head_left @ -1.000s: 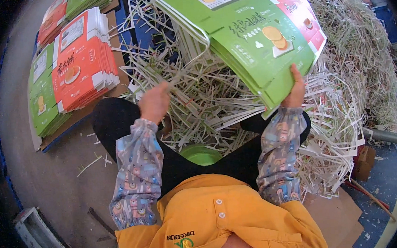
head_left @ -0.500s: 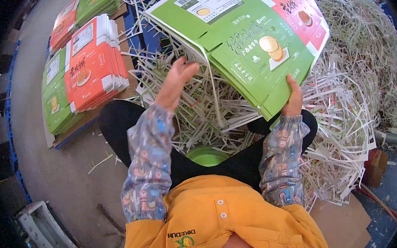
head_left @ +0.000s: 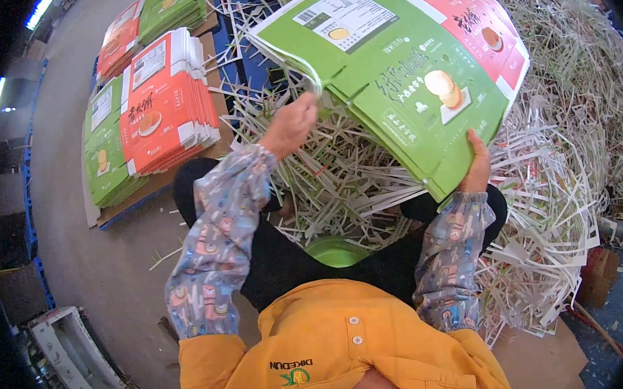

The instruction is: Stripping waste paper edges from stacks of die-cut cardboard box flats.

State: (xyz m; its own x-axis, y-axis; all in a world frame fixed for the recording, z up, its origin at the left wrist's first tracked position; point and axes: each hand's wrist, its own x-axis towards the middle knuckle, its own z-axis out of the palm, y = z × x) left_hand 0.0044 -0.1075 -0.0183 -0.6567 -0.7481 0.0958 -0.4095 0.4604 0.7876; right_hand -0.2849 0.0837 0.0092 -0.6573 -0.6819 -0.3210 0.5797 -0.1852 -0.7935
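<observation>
A stack of printed cardboard sheets, green and red with pictures of round cakes, slants across the far middle. My right hand grips its near corner, thumb on top and the other fingers underneath. At the left edge of the stack my left hand is closed, its fingertips pinching a narrow white paper strip that curls along that edge. Patterned sleeve covers reach down both forearms. Below the sheets, shredded paper strips lie heaped between my black-clad legs.
At the left, stacks of flat green and red printed cardboard rest on a brown sheet. A large mound of paper shreds rises at the right. A green bowl sits between my legs; a white trough-like object stands lower left.
My left hand has gone from loosely spread beside the stack to closed on the strip at its edge. The long strip hanging there has left its place. My right hand keeps its grip.
</observation>
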